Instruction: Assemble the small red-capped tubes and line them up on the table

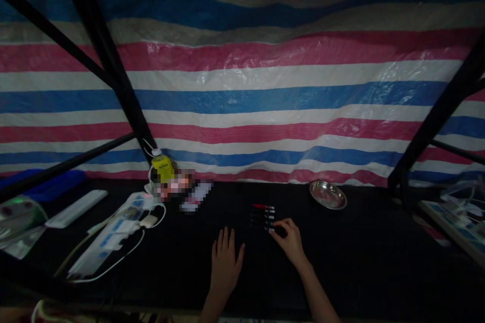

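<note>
My left hand (pixel 225 257) lies flat on the black table (pixel 359 262), palm down, fingers stretched out, holding nothing. My right hand (pixel 290 239) rests just to its right, fingers curled and pinched on the nearest of several pens (pixel 263 216) laid in a short row; the farthest pen is red (pixel 261 206), the others look dark with pale tips. The pens sit directly beyond both hands, near the table's middle.
A round metal dish (pixel 328 195) sits at the back right. At the left are a yellow bottle (pixel 162 167), a power strip with white cables (pixel 109 237) and a white bar (pixel 76 208). Black frame posts (pixel 109 65) rise before a striped tarp (pixel 265 86).
</note>
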`<state>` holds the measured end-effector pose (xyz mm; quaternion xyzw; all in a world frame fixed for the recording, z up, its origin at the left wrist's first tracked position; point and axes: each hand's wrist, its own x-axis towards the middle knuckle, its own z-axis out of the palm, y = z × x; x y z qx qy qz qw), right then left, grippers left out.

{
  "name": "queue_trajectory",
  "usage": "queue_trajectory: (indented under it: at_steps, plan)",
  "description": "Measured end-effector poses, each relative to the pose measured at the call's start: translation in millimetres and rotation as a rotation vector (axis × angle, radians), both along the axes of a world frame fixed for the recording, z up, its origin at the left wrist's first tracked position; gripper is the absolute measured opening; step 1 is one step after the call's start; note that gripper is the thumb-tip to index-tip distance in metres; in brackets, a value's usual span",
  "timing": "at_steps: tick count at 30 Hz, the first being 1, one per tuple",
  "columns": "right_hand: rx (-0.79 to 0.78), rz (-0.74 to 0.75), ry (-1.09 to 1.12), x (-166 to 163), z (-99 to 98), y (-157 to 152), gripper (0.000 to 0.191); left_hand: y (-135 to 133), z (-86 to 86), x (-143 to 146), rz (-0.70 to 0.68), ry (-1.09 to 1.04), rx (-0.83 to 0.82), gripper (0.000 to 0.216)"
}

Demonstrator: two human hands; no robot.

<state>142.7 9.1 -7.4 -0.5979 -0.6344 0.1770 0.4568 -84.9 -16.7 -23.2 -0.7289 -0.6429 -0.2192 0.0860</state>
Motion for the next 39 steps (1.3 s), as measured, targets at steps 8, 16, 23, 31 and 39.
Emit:
queue_trajectory:
  at_steps: [8,16,23,31,39]
  plan:
    - [-0.034,-0.015,-0.107,0.0,0.4,-1.9,0.014,-1.6,2.3,0.7,-0.005,-0.004,0.007,0.051]
    - [-0.045,0.068,0.158,-1.3,9.1,-2.3,0.027,-2.5,10.2,0.5,-0.021,-0.127,-0.063,0.048]
    - [-0.146,0.004,0.9,1.0,4.1,8.9,0.035,6.8,19.8,-10.5,-0.027,-0.582,-0.113,0.038]
    - [-0.307,0.159,1.305,8.1,-1.5,6.6,0.019,16.4,47.9,11.6,-0.103,-1.108,-0.266,0.044]
    - [-0.487,0.241,1.451,-0.3,7.8,1.2,0.021,24.2,70.7,59.6,-0.355,-1.244,-0.368,0.045]
